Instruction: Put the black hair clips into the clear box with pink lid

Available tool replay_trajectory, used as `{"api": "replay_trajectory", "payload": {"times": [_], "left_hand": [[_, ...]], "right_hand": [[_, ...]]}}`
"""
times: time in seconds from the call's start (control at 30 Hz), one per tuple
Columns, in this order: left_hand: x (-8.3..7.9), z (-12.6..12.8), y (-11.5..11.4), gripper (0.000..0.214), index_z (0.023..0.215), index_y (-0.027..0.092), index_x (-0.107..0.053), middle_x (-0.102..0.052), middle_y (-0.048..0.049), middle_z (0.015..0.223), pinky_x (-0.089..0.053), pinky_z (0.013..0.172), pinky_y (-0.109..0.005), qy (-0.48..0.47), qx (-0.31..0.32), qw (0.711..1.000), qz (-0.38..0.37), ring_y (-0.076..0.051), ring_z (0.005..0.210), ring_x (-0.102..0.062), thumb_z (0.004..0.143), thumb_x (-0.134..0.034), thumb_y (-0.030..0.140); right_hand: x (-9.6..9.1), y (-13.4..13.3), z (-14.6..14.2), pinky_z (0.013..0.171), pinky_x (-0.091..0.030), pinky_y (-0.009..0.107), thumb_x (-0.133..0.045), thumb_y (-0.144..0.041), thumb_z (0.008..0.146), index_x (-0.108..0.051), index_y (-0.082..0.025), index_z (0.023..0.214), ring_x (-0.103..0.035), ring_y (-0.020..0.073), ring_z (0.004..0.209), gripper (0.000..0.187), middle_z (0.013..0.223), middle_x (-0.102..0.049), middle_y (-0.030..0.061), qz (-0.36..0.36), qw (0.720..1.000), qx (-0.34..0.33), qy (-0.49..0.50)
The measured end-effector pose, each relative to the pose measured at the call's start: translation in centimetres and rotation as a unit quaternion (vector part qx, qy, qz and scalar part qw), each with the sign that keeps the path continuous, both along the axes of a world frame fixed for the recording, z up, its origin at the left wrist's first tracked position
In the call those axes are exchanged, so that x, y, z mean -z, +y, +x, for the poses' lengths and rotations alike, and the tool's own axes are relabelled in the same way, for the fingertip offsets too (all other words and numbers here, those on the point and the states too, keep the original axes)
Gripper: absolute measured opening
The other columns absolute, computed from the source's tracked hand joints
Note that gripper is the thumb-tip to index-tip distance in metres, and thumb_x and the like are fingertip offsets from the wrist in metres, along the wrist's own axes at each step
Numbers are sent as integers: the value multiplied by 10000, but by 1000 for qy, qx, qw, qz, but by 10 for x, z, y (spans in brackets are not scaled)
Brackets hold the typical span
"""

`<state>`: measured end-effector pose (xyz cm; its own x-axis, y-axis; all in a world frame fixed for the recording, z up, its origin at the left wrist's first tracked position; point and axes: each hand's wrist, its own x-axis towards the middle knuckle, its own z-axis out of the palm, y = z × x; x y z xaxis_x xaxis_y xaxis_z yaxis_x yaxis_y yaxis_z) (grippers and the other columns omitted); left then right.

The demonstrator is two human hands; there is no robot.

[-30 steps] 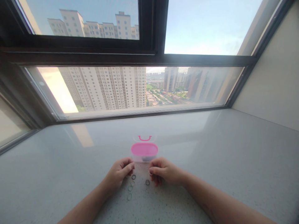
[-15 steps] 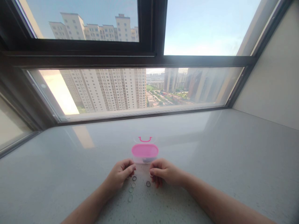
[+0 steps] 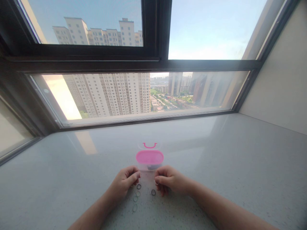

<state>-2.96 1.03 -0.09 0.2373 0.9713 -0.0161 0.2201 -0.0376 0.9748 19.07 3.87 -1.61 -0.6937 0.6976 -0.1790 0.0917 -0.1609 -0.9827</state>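
Note:
My left hand is closed, thumb pressed to the curled fingers; what it holds, if anything, is hidden. Beside its fingertips a column of small thin rings lies on the surface: a dark ring, a pale ring, a green ring and a light green ring. My right hand pinches a small whitish ring between thumb and forefinger. Just left of that hand another dark ring lies flat. Beyond both hands stands a clear box with a pink rim, something dark inside.
A clear lid with a pink handle lies behind the box. The pale speckled sill runs back to a dark-framed window. A white wall bounds the right side; tall buildings stand outside.
The whole view has shifted slightly, so everything sits a little lower in the picture. Both hands keep nearly the same pose over the rings.

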Motion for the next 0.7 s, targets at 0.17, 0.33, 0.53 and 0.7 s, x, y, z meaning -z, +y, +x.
{"api": "replay_trajectory", "payload": {"times": [0.17, 0.33, 0.53, 0.7], "left_hand": [[3, -1, 1, 293, 666, 145, -563, -493, 32, 560, -323, 547, -230, -4, 1, 1000, -5, -127, 544, -429, 778, -563, 416], [4, -2, 1, 284, 660, 150, -547, -489, 32, 566, -326, 556, -232, -13, 1, 1000, -5, -127, 552, -425, 781, -563, 406], [2, -1, 1, 294, 650, 156, -528, -473, 34, 563, -316, 553, -231, -8, 1, 1000, -14, -128, 551, -412, 773, -556, 421], [2, 0, -1, 282, 640, 160, -520, -467, 32, 562, -319, 565, -236, 14, 2, 1000, 1, -136, 561, -420, 785, -537, 402]], "right_hand": [[0, 0, -1, 382, -373, 173, -593, -380, 711, -508, -145, 703, -538, 87, 426, 250, 577, -579, -5, 4, 1000, 0, -6], [1, 0, 0, 388, -370, 176, -585, -358, 724, -508, -144, 714, -535, 90, 430, 227, 578, -575, -4, 6, 1000, -1, -7], [3, 1, 0, 402, -376, 189, -577, -354, 724, -505, -143, 716, -538, 99, 441, 223, 589, -580, 4, 4, 1000, -3, -7], [4, 0, 0, 407, -380, 195, -593, -381, 717, -503, -144, 717, -534, 97, 430, 253, 594, -578, 3, 1, 1000, -4, -4]]}}
